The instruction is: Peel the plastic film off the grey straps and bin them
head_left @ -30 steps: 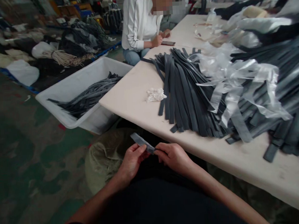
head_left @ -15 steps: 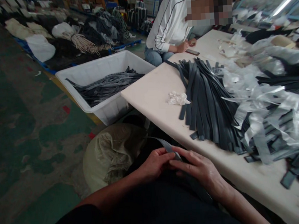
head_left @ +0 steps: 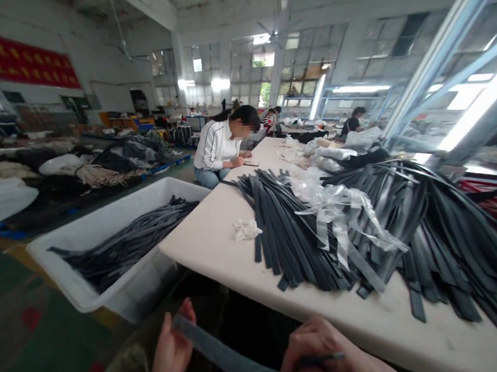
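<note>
In the head view, holds a gray strip (head_left: 227, 353) low in front of the body, just off the near edge of the table (head_left: 205, 239), slanting from one hand down to the other. Has one end in the left hand (head_left: 172, 348), in a narrow grip between thumb and fingers. Closes the right hand (head_left: 320, 353) into a fist around the strip farther along — with a thin dark piece (head_left: 322, 359) poking out of that grip, too blurred to name. Cannot tell how far the strip runs past this fist. Faces a fan of dark strips (head_left: 286, 245) on the table, overlapping, many ends pointing to the near edge, and on its right a larger heap of dark strips (head_left: 441, 247). Has shiny plastic ribbons (head_left: 341, 222) draped between the two, and a crumpled white tissue (head_left: 246, 229) just beside the fan, on its left. Shows, by the left corner of the table, a white tub (head_left: 150, 301) with loose strips (head_left: 130, 246) piled inside, and below it part of an olive sack (head_left: 122, 367). Looks across to a co-worker (head_left: 216, 146) in a white jacket, bent forward at the far left edge of the table — hands near a flat phone-like object (head_left: 251, 163).
</note>
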`<state>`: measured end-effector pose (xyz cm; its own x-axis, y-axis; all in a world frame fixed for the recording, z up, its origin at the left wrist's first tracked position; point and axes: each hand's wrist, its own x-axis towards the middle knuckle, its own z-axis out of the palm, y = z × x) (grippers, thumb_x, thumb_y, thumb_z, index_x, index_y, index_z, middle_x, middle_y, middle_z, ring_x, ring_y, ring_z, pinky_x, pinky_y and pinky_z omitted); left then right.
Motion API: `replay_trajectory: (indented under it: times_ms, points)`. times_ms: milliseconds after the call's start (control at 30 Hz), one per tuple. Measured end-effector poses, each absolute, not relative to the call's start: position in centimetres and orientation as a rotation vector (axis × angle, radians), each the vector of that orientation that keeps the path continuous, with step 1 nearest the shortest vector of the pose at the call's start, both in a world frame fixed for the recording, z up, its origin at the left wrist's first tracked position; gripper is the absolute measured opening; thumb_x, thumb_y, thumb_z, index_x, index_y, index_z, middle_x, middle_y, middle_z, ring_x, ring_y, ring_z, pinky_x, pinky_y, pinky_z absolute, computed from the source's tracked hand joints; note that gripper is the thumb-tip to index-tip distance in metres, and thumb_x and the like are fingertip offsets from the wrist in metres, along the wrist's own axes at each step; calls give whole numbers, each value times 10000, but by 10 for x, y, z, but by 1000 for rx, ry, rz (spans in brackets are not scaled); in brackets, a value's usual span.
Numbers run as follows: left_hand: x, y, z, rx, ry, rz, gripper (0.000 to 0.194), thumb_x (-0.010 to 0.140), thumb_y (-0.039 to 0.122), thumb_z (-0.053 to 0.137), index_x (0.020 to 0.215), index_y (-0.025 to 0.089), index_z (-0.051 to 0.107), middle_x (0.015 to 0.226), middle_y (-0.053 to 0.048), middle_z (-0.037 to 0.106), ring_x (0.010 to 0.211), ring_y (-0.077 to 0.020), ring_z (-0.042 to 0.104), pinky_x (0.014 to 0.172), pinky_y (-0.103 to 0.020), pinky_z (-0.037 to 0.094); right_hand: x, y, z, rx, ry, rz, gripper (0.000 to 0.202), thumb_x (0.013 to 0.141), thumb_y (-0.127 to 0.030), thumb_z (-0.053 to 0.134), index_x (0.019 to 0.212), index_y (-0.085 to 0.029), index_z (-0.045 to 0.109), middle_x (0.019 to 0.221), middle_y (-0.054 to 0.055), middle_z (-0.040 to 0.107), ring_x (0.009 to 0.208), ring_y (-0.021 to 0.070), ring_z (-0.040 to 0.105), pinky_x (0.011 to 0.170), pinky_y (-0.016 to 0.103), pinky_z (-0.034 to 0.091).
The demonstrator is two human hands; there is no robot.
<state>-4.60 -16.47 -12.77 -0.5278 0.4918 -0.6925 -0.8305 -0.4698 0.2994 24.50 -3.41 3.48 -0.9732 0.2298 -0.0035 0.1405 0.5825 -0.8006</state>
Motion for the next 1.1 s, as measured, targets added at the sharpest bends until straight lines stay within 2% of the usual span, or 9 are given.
replay_trajectory:
  times_ms: [133,233,300,367,467,567,700,967,1100]
  points:
    - [-94,-184,-108,-697,1096,2254,329,1006,123,332,881,179,631,724,9,705,578,-102,666,511,-167,563,265,-31,25,-566,-2495,1644,472,993,-565,468,1054,-158,700,924,93,729,821,184,685,741,250,544]
    - [-81,-179,-72,-381,1277,2252,185,958,232,494,996,208,674,814,-5,722,580,-112,637,458,-167,515,256,-22,8,-488,-2341,1830,672,976,-692,334,1019,-114,675,863,115,712,724,184,674,630,249,533]
    - [-53,-165,-49,-94,1320,2130,250,863,349,660,1065,203,671,825,-31,727,587,-136,621,440,-187,484,244,-12,2,-420,-2313,1805,733,978,-708,275,945,-106,692,767,93,685,638,166,644,572,236,500]
    - [-21,-148,-32,217,1331,1956,431,769,455,765,1086,182,657,800,-49,724,585,-147,604,455,-205,461,232,1,3,-358,-2332,1614,710,1002,-661,270,902,-122,721,762,79,674,684,170,642,651,261,510]
    - [20,-122,-22,559,1271,1625,501,780,559,739,1054,148,659,768,-64,711,559,-133,584,481,-214,419,221,22,9,-305,-2230,1456,557,1021,-573,363,979,-170,746,1124,106,692,1062,231,631,971,349,456]
    - [43,-101,-24,730,1169,1357,483,831,581,673,1022,138,668,760,-68,701,545,-128,593,470,-213,372,216,42,6,-296,-1946,1705,482,1000,-569,446,1036,-195,747,1445,96,539,1335,281,484,1133,429,320]
    - [59,-83,-30,874,1083,1126,455,878,573,613,997,136,666,781,-82,712,553,-129,615,482,-214,372,211,58,-6,-250,-1480,1987,464,926,-621,565,1018,-209,759,1494,89,503,1390,305,433,1149,484,301]
    - [70,-73,-40,861,1110,1038,443,866,545,646,992,123,685,773,-101,714,565,-136,618,488,-215,373,216,70,-6,-305,-1121,1987,393,908,-548,632,1089,-227,768,1368,74,627,1276,274,562,1132,440,388]
    - [69,-68,-54,870,1108,1036,563,827,636,639,1092,141,675,782,-98,708,524,-139,604,433,-215,325,220,69,-14,-473,-1138,2032,475,883,-560,656,1153,-180,747,1024,98,749,843,221,715,769,353,603]
